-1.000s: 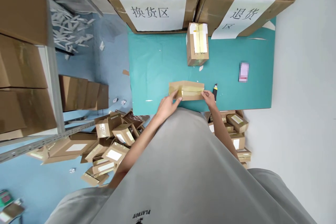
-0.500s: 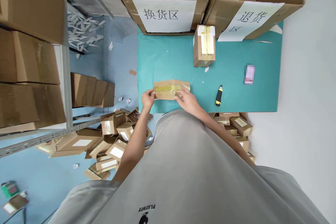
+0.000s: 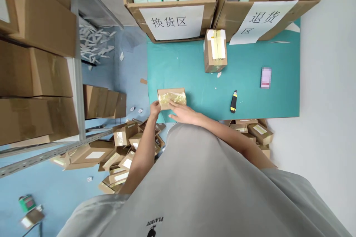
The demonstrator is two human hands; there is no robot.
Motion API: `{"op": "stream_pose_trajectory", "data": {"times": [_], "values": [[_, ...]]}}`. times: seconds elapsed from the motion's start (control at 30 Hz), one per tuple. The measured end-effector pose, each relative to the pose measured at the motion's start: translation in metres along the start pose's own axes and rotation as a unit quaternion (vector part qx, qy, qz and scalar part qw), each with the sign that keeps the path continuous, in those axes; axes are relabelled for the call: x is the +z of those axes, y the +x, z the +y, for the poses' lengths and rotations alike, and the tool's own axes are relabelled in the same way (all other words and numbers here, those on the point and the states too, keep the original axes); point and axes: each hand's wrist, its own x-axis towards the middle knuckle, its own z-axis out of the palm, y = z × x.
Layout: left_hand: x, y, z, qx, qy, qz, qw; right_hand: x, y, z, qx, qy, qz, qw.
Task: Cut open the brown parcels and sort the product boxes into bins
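A small flat cardboard parcel (image 3: 171, 97) with yellowish tape across its top lies at the near left corner of the teal table (image 3: 250, 63). My left hand (image 3: 154, 110) grips its near left corner, fingers closed on the edge. My right hand (image 3: 184, 113) lies flat on the parcel's near right side with fingers stretched out. A yellow and black utility knife (image 3: 233, 102) rests on the table to the right, apart from both hands.
A taped upright box (image 3: 215, 50) stands at the table's back. Two large labelled cartons (image 3: 172, 22) (image 3: 264, 14) hold green and pink packs. Several small parcels (image 3: 122, 148) are piled on the blue floor to the left and under the table. Shelving with boxes (image 3: 36, 63) stands left.
The parcel has moved left along the table's near edge to the left corner. Both hands went with it, and my right hand came off the end near the knife and now lies flat.
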Motion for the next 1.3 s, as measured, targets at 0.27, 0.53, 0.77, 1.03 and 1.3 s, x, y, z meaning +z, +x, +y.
{"op": "stream_pose_trajectory", "data": {"times": [0.27, 0.53, 0.77, 1.03, 1.3], "values": [[0.019, -0.003, 0.012, -0.064, 0.002, 0.019, 0.998, -0.053, -0.083, 0.062, 0.069, 0.250, 0.113, 0.959], [0.074, -0.021, 0.054, 0.029, 0.124, -0.100, 0.987, -0.080, -0.100, 0.150, 0.257, 0.267, 0.259, 0.892], [0.069, -0.033, 0.061, 0.107, 0.114, -0.063, 0.986, -0.074, -0.106, 0.145, 0.176, 0.265, 0.340, 0.885], [0.088, -0.049, 0.017, -0.033, 0.105, -0.144, 0.983, -0.044, -0.122, 0.173, 0.235, 0.255, 0.319, 0.882], [0.100, -0.046, 0.018, -0.036, 0.100, -0.092, 0.990, -0.045, -0.115, 0.179, 0.237, 0.239, 0.319, 0.886]]}}
